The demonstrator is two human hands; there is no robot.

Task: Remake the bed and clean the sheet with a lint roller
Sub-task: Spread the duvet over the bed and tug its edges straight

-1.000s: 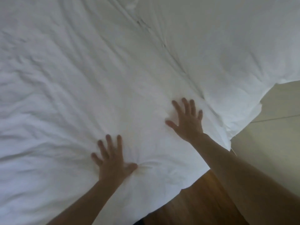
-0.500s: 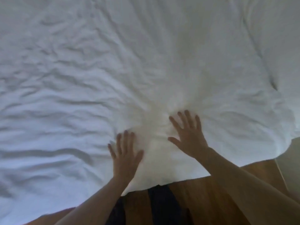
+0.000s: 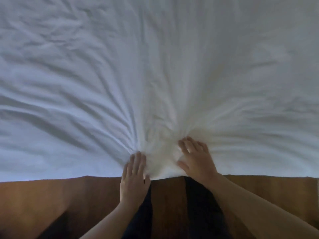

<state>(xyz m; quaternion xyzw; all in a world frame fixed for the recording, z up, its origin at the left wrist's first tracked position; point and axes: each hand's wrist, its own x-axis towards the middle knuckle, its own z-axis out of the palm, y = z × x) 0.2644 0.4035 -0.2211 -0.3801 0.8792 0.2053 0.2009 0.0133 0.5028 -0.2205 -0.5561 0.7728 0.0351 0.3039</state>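
**Op:** Biggest thing first: the wrinkled white cotton bed sheet (image 3: 155, 66) fills nearly the whole head view, spread over the bed, its near edge hanging just above the brown wooden floor (image 3: 43, 195). Creases fan out from one bunched spot at the near edge, right where I'm working.

**Lead:** Progress?

**Op:** My read: mid-remake, smoothing and pulling stage. Sheet is laid out, but the left half is heavily creased; the right half looks flatter. Not tidy yet. Lint rolling looks not started, and no roller anywhere in view, so I'd have to fetch it.

**Lead:** Pillows, duvet?

**Op:** None visible. Can't say whether they're off-frame.

**Lead:** Hands?

**Op:** Both at the near edge, close together, bunched cloth between them. My right hand (image 3: 196, 159) is palm-down on the sheet, fingers bent at the tips and digging into the gather; looks like it's clutching the fabric, though blur softens it. My left hand (image 3: 133, 171) lies flat, fingers straight and together, tips on the sheet edge, palm over the floor side. It presses and grasps nothing.

**Lead:** Arms?

**Op:** Both forearms come up from the bottom of the frame, right one steeper from the lower-right corner. Dark trouser legs (image 3: 198, 204) below, between them.

**Lead:** Risk?

**Op:** Pulling from one point makes new radial creases. I'd spread the hands apart.
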